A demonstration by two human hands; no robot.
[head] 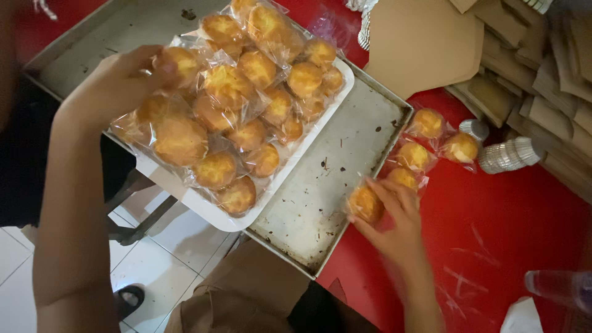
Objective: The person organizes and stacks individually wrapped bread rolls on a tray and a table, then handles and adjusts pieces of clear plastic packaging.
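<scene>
Resting on the pile at about ten o'clock in the view, the left hand [114, 83] is lying with its fingers curled loosely over a golden round bun sealed in a clear plastic bag [180, 63]; whether those fingers are actually pinching the bag or only pressing on it is not something the view is showing. That bun is sitting at the nine o'clock edge of a heap of wrapped golden buns [246, 105], which is filling a white rectangular tray [203, 209]. The white tray is lying tilted across a larger grey, scuffed metal baking sheet [345, 148], and its five o'clock corner is hanging out over the white floor tiles [154, 259].

Moving toward three o'clock, the bare stretch of the metal sheet is carrying dark crumbs. At its four o'clock rim the right hand [394, 225] is reaching in, fingers spread and partly closed around another wrapped golden bun [365, 205], which is touching the sheet's edge; the hand is blurred, so the firmness of the hold cannot be told. Just beyond it, toward two o'clock, four more bagged buns [431, 145] are lying on the red tabletop [493, 228]. Beside them stacks of silver foil baking cups [509, 154] are lying on their sides, and at one o'clock brown cardboard pieces [524, 55] are lying piled.
</scene>
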